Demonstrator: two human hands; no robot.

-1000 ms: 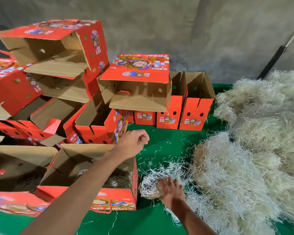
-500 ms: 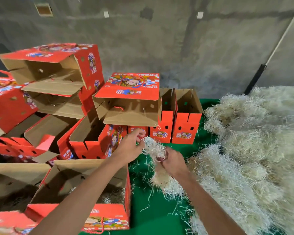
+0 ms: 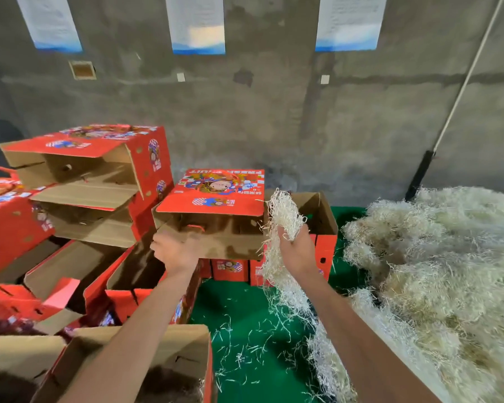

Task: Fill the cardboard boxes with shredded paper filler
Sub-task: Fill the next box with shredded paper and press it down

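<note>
The right hand (image 3: 296, 250) grips a raised clump of shredded paper filler (image 3: 282, 216); the blurred left hand (image 3: 176, 250) looks loosely spread, empty. Light, springy and tangling, the filler is best grabbed in bunched handfuls, then dropped into the open cardboard box (image 3: 186, 338) at the bench's near edge.

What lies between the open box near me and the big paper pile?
In the head view, green table with loose shreds between box and pile; the right arm crosses it.

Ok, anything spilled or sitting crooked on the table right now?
Yes. Loose paper shreds are scattered over the green table cover between the open box and the big pile. The red boxes at the left are stacked on their sides, tilted. The right hand grips a trailing clump.
</note>
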